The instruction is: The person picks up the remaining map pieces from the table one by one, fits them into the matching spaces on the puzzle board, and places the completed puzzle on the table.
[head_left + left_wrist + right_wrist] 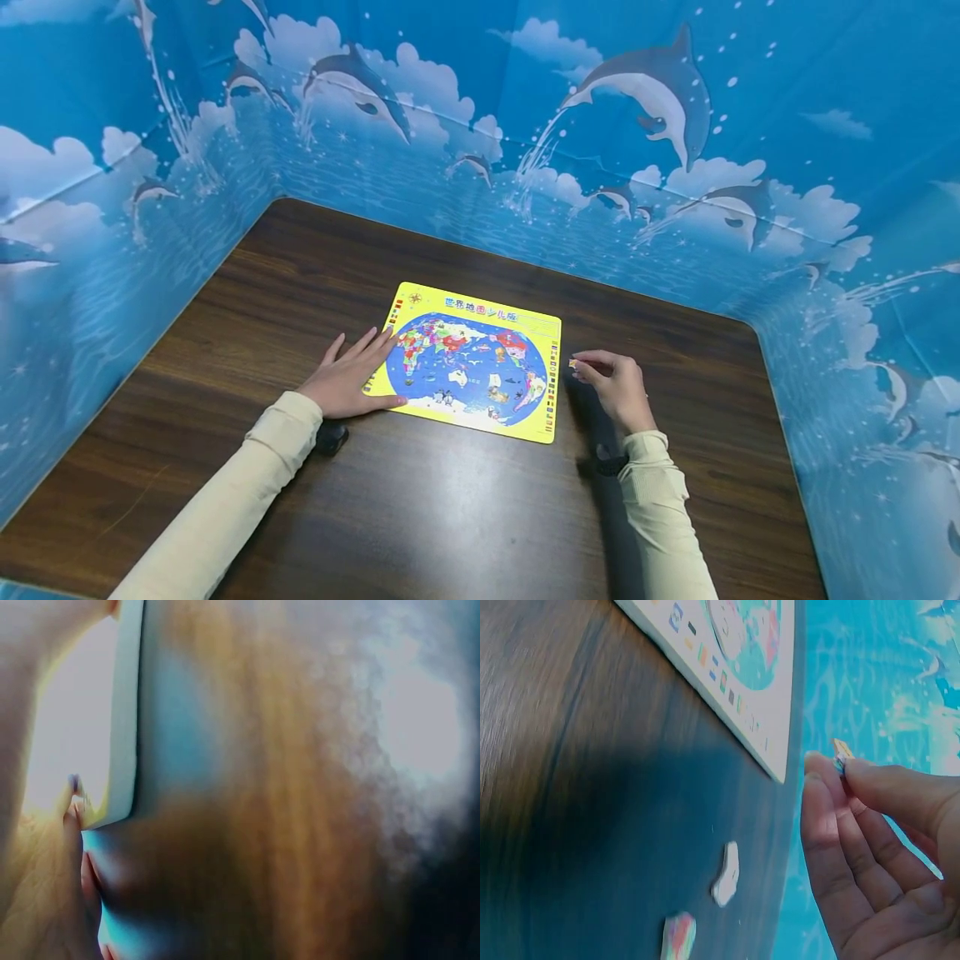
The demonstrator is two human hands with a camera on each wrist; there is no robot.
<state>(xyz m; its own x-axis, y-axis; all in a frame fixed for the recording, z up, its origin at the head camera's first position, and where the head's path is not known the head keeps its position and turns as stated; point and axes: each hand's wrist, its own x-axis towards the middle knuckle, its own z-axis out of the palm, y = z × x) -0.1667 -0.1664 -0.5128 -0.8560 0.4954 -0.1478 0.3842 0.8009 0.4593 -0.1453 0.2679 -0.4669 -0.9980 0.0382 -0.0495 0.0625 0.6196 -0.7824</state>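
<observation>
A yellow-bordered world map puzzle board (480, 425) lies on the table, with a blue oval map and small flags along its sides. My left hand (348, 383) rests at its left edge, fingers spread and thumb along the lower border. In the left wrist view, the board's pale edge (126, 712) shows beside the hand. Just right of the board, my right hand (618, 387) pinches a small puzzle piece (841, 754) between thumb and fingertips. In the right wrist view, a white piece (726, 876) and a multicoloured piece (678, 937) lie on the table.
The dark wooden table (420, 517) carries the board near its middle. Blue curtains (450, 108) with printed dolphins and clouds stand around the back and both sides. Dark wrist straps (330, 437) show at both cuffs.
</observation>
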